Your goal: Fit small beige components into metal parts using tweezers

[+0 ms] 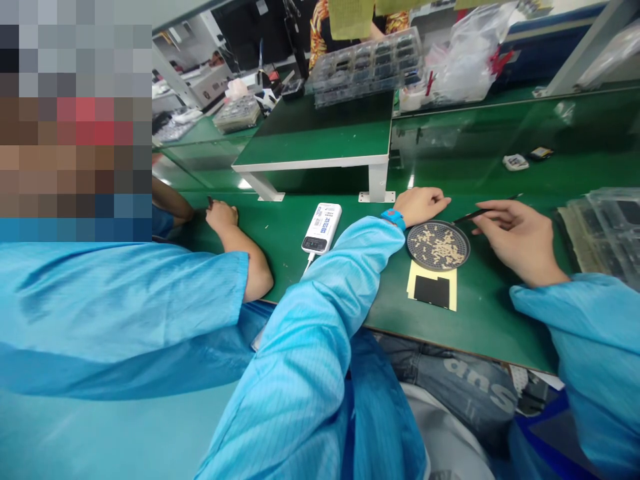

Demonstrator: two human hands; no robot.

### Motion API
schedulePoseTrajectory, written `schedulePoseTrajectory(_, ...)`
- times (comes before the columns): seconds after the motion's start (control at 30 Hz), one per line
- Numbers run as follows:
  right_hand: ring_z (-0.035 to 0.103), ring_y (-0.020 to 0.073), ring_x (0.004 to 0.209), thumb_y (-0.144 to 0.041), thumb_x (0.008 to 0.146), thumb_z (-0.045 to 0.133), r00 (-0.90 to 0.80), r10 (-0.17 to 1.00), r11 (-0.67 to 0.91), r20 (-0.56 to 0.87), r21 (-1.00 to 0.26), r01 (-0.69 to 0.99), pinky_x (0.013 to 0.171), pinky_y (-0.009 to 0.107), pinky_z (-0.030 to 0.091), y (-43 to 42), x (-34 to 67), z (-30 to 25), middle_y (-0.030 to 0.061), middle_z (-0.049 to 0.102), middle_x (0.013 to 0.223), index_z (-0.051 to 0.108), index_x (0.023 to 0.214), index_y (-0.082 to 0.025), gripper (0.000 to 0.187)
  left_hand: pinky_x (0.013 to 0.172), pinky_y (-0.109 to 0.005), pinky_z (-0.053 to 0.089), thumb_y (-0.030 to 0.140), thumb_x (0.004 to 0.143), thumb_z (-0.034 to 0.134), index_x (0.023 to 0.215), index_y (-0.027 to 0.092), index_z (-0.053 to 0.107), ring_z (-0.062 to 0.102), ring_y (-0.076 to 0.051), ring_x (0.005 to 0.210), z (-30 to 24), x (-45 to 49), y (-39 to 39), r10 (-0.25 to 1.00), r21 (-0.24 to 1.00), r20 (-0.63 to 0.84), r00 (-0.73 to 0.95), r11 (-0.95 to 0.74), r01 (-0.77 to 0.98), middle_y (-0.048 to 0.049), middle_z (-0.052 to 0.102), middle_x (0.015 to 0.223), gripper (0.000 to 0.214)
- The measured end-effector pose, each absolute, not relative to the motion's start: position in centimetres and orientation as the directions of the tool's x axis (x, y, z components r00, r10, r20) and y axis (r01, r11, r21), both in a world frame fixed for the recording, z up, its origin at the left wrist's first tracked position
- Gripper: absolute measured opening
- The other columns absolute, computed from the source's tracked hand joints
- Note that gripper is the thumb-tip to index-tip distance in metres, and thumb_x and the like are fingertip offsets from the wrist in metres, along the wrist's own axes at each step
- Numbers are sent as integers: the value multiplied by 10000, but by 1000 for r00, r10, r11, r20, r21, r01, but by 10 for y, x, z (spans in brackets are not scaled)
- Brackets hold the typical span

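The right hand (520,241) pinches slim black tweezers (481,213) between thumb and fingers, their tips just beside the rim of a round dark mesh tray (463,248) holding scattered small tan pieces (439,247). The relaxed, open left hand (420,207) rests on the green workbench (490,313) just above the tray, which sits on a cream sheet (417,280) bearing a black square (431,291).

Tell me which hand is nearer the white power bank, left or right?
Left. The left hand sits just to the right of the white power bank, beside the round mesh tray. The right hand is farther away, on the tray's other side.
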State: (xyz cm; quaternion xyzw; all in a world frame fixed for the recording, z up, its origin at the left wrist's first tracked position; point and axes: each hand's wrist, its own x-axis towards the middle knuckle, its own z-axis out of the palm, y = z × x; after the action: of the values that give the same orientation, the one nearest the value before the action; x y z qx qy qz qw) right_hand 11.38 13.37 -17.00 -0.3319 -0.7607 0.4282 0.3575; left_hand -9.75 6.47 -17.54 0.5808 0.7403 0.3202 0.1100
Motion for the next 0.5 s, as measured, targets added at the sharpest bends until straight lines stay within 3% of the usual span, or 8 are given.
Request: schedulePoseTrajectory(0.5,755,163,695,-237,837,767,-547,791,420,273,-893,161,706,300,607,139,115,-176,64,783,901,780,1135,-199,301,690,-337,347,489,1017,559,840,232,734,629,-197,800,-172,-96,63,931,588,190,-311,146,796,-27,745,878,358)
